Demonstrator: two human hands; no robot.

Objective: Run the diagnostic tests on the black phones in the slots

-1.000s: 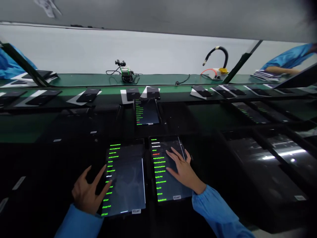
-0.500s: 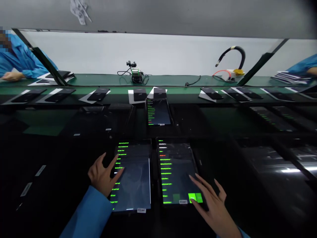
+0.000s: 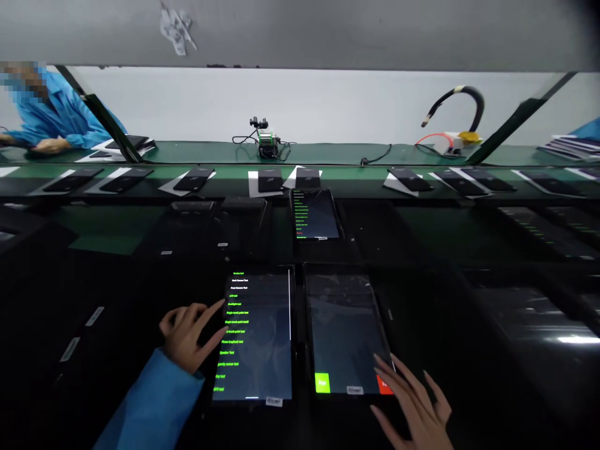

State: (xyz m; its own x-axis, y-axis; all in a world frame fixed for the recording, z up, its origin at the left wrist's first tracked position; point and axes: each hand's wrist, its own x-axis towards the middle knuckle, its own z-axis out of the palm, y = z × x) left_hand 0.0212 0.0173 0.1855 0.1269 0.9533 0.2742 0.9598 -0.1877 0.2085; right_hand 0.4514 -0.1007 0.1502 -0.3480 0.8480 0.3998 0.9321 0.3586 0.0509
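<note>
Head view: dark bench (image 3: 117, 275), green conveyor (image 3: 328, 178), grey wall (image 3: 328, 100) behind.

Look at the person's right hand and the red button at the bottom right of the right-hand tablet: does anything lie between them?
Nothing visible does. The right hand hovers at the tablet's lower right corner, fingertips right beside the red button; only bare dark screen lies there.

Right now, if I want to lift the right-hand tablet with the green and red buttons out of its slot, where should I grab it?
Probably by the long right edge of the right tablet, coming from the right where the right hand hovers open. It lies flat, screen up, and the left tablet under the left hand sits close alongside, so that side looks too tight for fingers.
</note>
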